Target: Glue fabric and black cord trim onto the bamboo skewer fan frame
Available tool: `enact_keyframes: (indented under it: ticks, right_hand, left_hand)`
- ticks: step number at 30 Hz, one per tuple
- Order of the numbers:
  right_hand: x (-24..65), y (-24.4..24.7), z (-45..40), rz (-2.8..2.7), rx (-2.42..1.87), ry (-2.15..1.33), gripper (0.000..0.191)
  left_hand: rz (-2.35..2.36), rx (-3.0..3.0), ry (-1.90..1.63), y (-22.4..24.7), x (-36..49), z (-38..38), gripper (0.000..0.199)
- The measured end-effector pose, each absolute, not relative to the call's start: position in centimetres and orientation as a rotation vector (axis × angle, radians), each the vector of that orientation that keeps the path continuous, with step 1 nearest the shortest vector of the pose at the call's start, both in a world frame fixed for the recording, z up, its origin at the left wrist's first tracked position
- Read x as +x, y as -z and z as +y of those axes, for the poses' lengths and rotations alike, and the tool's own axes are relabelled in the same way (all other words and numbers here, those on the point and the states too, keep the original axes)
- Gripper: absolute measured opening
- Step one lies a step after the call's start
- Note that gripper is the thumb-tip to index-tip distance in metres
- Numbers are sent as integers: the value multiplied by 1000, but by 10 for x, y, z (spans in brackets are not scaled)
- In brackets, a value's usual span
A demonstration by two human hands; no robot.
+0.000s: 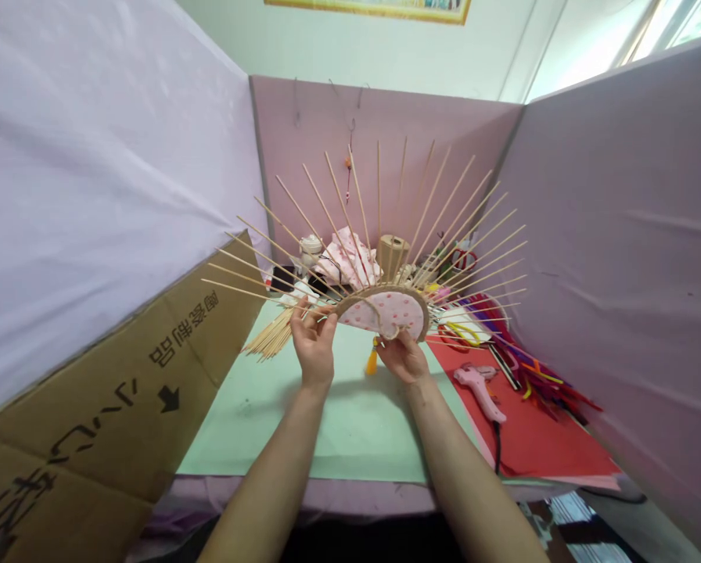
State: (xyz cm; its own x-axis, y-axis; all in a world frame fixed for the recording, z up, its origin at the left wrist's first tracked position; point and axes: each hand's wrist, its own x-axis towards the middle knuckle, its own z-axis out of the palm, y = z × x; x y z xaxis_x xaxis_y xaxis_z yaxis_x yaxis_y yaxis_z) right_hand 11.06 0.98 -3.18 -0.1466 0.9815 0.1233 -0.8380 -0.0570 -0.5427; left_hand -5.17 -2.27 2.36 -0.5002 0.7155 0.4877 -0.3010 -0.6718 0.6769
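A fan-shaped craft piece (398,306) is held up over the table between both hands. Its half-round middle is pale pink cloth with pink spots, edged in brown cord, and thin wooden sticks spread out from it like rays. My left hand (314,344) pinches its left end, fingers near the lowest sticks. My right hand (406,358) grips the bottom edge near the centre, where a loose loop of cord lies across the cloth. A yellow tassel (372,361) hangs just left of my right fingers. Some right fingers are hidden behind the piece.
A pile of loose sticks (271,335) lies at left on the green sheet (350,438). On the red sheet (553,446) at right rest a pink glue gun (480,391) and coloured pipe cleaners (538,375). Spotted cloth (347,254) and a twine roll (393,254) stand behind; cardboard (121,414) borders the left.
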Motion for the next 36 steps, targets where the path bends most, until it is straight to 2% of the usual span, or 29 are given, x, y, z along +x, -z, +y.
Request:
enact_keyframes:
  ticks: [13, 17, 23, 28, 36]
  right_hand:
    - [108, 25, 4, -588, -336, -1627, 16]
    - [108, 26, 5, -581, -360, -1629, 15]
    - [109, 26, 6, -559, -341, -1616, 17]
    - [106, 25, 4, -587, -329, -1625, 21]
    - [104, 27, 4, -619, -339, -1614, 25]
  left_hand:
    - [700, 918, -2197, -25, -54, -18, 40]
    - [734, 898, -2171, -24, -51, -18, 43]
    - [512, 900, -2110, -24, -47, -20, 42]
    - [619, 917, -2162, -21, -49, -20, 56]
    - [660, 857, -2202, -20, -51, -17, 44]
